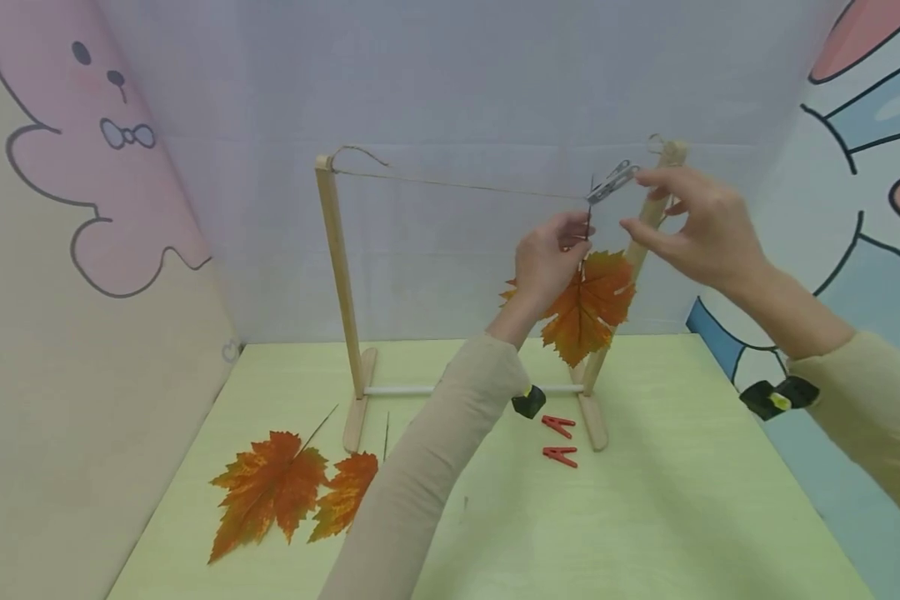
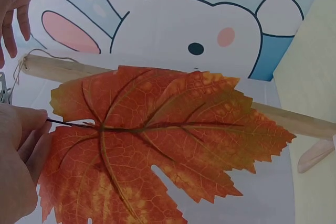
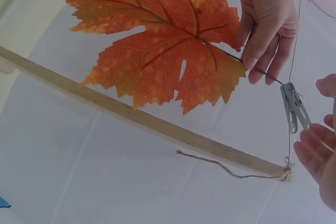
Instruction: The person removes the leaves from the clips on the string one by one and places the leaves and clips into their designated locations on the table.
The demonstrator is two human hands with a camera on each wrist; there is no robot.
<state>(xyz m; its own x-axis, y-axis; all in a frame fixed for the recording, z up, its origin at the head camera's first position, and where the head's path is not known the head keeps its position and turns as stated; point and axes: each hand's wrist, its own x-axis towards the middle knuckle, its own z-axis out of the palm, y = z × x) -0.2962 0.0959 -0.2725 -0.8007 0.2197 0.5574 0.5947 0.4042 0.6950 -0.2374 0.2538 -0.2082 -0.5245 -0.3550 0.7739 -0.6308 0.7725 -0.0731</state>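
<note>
My left hand [image 1: 551, 258] pinches the dark stem [image 3: 233, 56] of an orange maple leaf [image 2: 157, 124], which hangs below the string [image 1: 457, 185]. A silver metal clothespin [image 3: 293, 103] sits on the string, at the top end of the stem. Beside that clothespin is my right hand [image 1: 705, 221], thumb and fingers spread apart. Its fingertips are close to the clothespin's handles; whether they touch, I cannot tell. On the table lie two more maple leaves [image 1: 270, 492], one partly hidden by the left sleeve [image 1: 435, 467].
The string runs between two wooden posts [image 1: 337, 275] on flat feet, joined low down by a white rod [image 1: 397, 390]. Two red clothespins [image 1: 559, 457] lie near the right foot [image 1: 592, 421]. A white cloth [image 1: 450, 92] hangs behind the yellowish table [image 1: 645, 517].
</note>
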